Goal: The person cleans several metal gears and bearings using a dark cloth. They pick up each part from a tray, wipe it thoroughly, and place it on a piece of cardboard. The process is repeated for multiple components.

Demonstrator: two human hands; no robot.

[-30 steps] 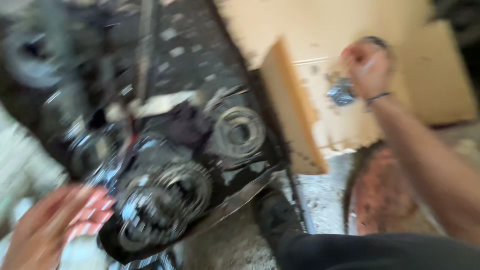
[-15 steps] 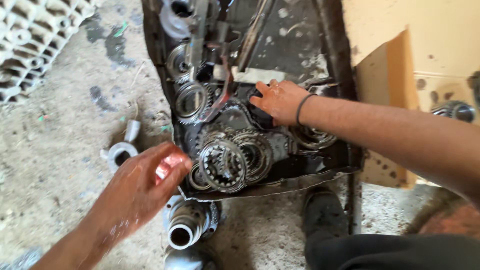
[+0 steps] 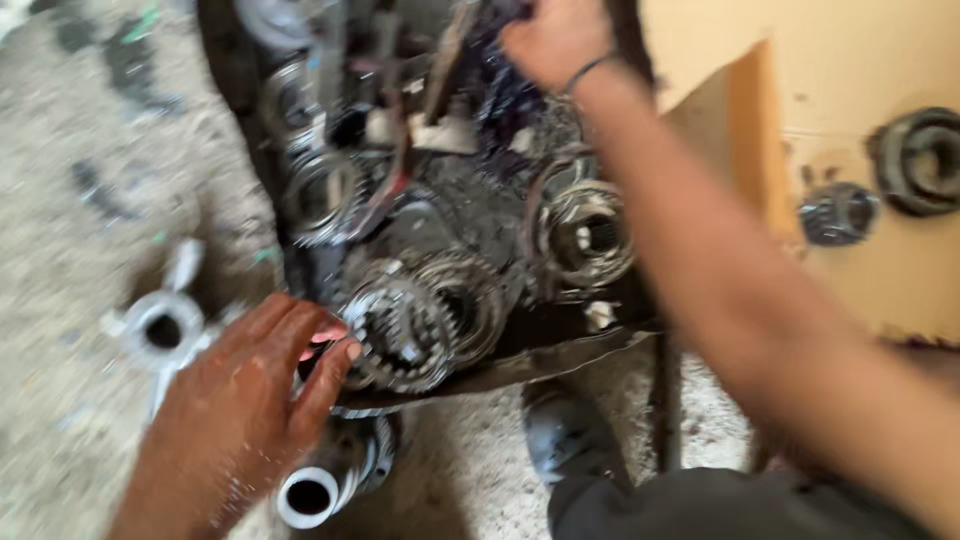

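A dirty black metal tray (image 3: 560, 352) on the ground holds several greasy gears and rings. My left hand (image 3: 245, 405) reaches in from the lower left, fingers curled around a small pink object (image 3: 322, 339), fingertips against a large toothed gear (image 3: 400, 330) at the tray's near edge. My right hand (image 3: 555, 40) stretches across to the tray's far end, over a dark, blurred mass of parts. Whether it grips anything is hidden by blur. A ring gear (image 3: 585, 235) lies under my right forearm.
On the gritty ground to the left lies a silver flanged fitting (image 3: 160, 330). A shaft with a pale round end (image 3: 310, 495) sits below the tray. A cardboard sheet (image 3: 860, 60) at right carries two dark ring parts (image 3: 925, 160). A dark shoe (image 3: 565, 435) is near the tray.
My right hand moved from the tray's middle up to its far end. My left hand came in to touch the large gear. The view shifted closer.
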